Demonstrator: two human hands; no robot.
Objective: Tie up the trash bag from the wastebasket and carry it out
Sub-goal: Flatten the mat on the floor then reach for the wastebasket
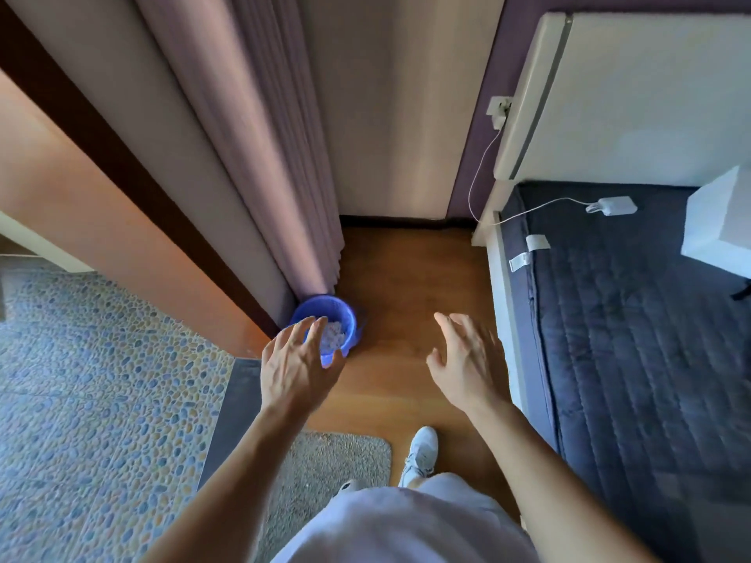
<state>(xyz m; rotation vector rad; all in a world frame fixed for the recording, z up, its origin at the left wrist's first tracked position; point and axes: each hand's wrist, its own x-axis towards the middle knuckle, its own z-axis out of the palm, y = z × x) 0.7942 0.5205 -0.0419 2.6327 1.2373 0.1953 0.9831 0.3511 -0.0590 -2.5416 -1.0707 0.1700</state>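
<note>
- Head view: the small round blue plastic wastebasket (pixel 325 325) sat mid-frame by the curtain.
- Left hand (pixel 294 365) and right hand (pixel 467 359) reached, fingers apart, empty.
- Next, probably: grab the bag's edge.

Wastebasket (pixel 325 319) on floor (pixel 406 286) at curtain (pixel 260 156) foot, eleven o'clock of person; bed (pixel 634 319) at two o'clock; mat (pixel 325 473) at six.

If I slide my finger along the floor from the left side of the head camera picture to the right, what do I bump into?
Pebble-patterned tile floor → small blue plastic wastebasket with crumpled white trash → bare brown wooden floor → white bed frame edge → dark quilted mattress → white box.
</note>
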